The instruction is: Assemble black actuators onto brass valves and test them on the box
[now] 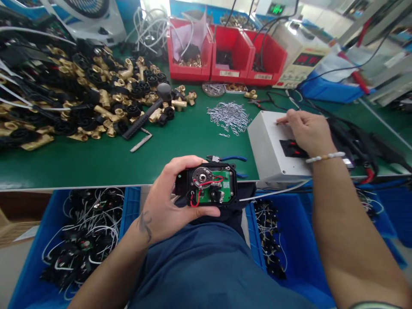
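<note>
My left hand [170, 197] is wrapped round a black housing [234, 184], held at the table's front edge. Its open side faces up and shows a green circuit board [228, 194], a round metal part and red wires. A white cable [273, 195] runs from its right side towards the grey box. On top of that grey box [268, 141], the fingertips of my right hand [305, 128] are pinched on a small part that I cannot make out, beside a black panel with red parts. Blue-handled pliers [236, 159] lie just behind the housing.
Brass and black fittings [106, 98] are heaped at the left. Metal clips [230, 116] lie mid-table, before red bins [190, 71]. A power supply [301, 56] stands behind the grey box. Blue crates [130, 214] with cabled parts sit below the table edge. Black cables lie at the right.
</note>
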A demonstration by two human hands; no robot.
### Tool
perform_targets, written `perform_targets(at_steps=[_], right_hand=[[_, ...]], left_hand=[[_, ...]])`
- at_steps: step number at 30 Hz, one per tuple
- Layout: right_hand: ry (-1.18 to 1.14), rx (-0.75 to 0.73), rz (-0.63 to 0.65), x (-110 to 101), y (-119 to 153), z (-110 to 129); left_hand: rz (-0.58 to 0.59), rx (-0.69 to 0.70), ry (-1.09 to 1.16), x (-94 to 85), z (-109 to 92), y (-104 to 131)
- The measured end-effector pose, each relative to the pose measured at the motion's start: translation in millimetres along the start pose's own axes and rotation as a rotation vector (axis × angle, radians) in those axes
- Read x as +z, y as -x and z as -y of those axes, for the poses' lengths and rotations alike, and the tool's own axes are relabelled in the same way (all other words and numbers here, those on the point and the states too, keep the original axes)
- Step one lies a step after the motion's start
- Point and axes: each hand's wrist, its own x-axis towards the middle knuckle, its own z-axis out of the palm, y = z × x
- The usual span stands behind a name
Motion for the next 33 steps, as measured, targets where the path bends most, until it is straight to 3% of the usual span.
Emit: perform_targets(at_steps=[9,11,13,15,16,17,20,21,23,26,28,33], right_hand=[[-0.053,-0.029,-0.064,7,-12,-19],[-0.050,-0.067,-0.194,4,-14,-24],[-0.075,-0.188,-0.457,-2,-10,-24],[-0.179,-0.353,-0.683,-4,5,-13],[-0.271,-0.425,-0.709,-2,17,-3],[-0.395,-0.470,-0.647,2,32,8],[-0.838,-0.599,-0.180,30,84,50],[-0.901,-0.577,0.006,41,100,63],[-0.931,-0.526,0.179,65,125,82],[-0.870,-0.361,0.232,92,140,93],[-0.807,-0.308,0.230,103,140,92],[-0.632,-0.371,0.141,119,134,87]], left_hand=[[0.013,0.029,0.012,-0.1,-2,4],[0.005,0.024,0.029,-0.3,-3,6],[-0.007,0.009,0.046,0.1,-5,6],[-0.043,-0.050,0.059,2.2,-7,5],[-0.073,-0.102,0.073,4.0,-8,4],[-0.109,-0.166,0.099,6.5,-8,1],[-0.222,-0.363,0.212,16.5,-4,-9],[-0.247,-0.408,0.227,19.8,-1,-11],[-0.233,-0.450,0.136,24.0,8,-14],[-0.101,-0.396,-0.248,17.6,23,-15],[-0.093,-0.345,-0.458,0.3,33,-19],[-0.309,-0.291,-0.814,-80.1,62,-54]])
